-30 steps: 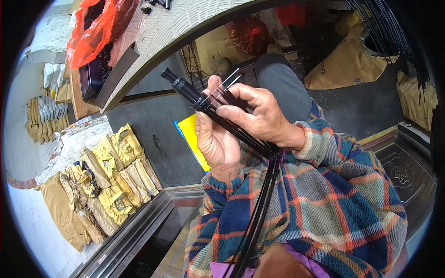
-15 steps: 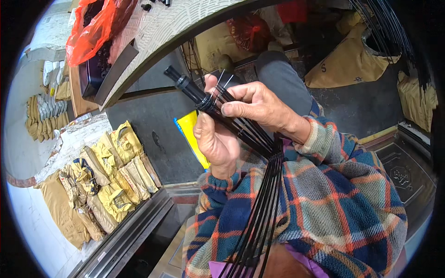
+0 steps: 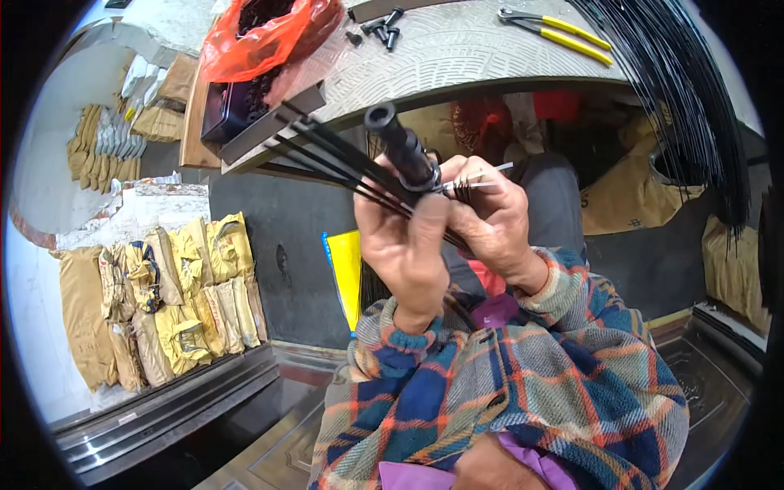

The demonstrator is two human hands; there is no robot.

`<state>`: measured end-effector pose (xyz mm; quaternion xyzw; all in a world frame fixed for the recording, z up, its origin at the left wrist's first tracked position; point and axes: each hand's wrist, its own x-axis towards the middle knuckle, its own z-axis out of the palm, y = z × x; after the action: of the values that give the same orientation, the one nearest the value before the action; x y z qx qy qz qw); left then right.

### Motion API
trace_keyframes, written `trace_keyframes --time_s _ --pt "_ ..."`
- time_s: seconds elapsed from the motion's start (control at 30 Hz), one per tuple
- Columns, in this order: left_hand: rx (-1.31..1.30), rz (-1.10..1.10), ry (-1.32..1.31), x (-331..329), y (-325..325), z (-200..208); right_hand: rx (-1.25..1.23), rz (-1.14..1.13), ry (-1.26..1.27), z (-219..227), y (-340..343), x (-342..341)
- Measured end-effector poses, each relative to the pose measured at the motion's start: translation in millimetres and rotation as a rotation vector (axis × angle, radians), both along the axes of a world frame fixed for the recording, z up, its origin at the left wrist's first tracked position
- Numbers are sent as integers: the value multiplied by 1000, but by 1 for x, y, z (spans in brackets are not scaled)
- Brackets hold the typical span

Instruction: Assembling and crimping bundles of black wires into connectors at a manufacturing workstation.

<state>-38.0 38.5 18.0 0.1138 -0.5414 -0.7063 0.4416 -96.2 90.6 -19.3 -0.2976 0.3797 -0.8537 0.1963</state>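
Note:
Between my two hands is a black umbrella frame, its ribbed plastic tube [image 3: 400, 151] tilted up with the round open end toward me. Several thin black ribs [image 3: 331, 155] fan out from it to the upper left, slightly blurred. My left hand [image 3: 408, 265] is wrapped round the frame below the tube, thumb pressed on the ribs' base. My right hand [image 3: 498, 220] pinches a few rib ends beside the tube's collar. Pale, flat metal ends [image 3: 490, 173] stick out past its fingers. The joint itself is partly hidden by the fingers.
On the patterned worktop [image 3: 465, 53] lie yellow-handled pliers [image 3: 576, 46] and several black plastic pieces [image 3: 382, 31]. A red plastic bag [image 3: 261, 57] sits at its left. Long black rods [image 3: 678, 90] hang over the right end. Paper-wrapped packages [image 3: 192, 302] line the floor at left.
The ribs that hung down toward my body now point up and left. The tube has turned more upright, and my hands have closed in around its collar. The view has shifted, showing more worktop.

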Motion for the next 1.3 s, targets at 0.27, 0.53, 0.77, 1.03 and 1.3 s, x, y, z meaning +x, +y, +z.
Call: trace_keyframes --time_s 0.27,0.53,0.77,1.03,1.3 --pt "150 -1 71 20 -28 -17 178 -13 19 -1 -8 10" --pt "117 168 43 38 -41 -30 142 92 -38 -15 -26 24" --pt "81 231 40 40 -40 -39 294 -44 226 -18 -31 24" --pt "31 281 -16 33 -30 -36 235 333 -91 -18 -31 10" --pt "144 138 5 33 -35 -32 74 208 -188 -23 -35 22"
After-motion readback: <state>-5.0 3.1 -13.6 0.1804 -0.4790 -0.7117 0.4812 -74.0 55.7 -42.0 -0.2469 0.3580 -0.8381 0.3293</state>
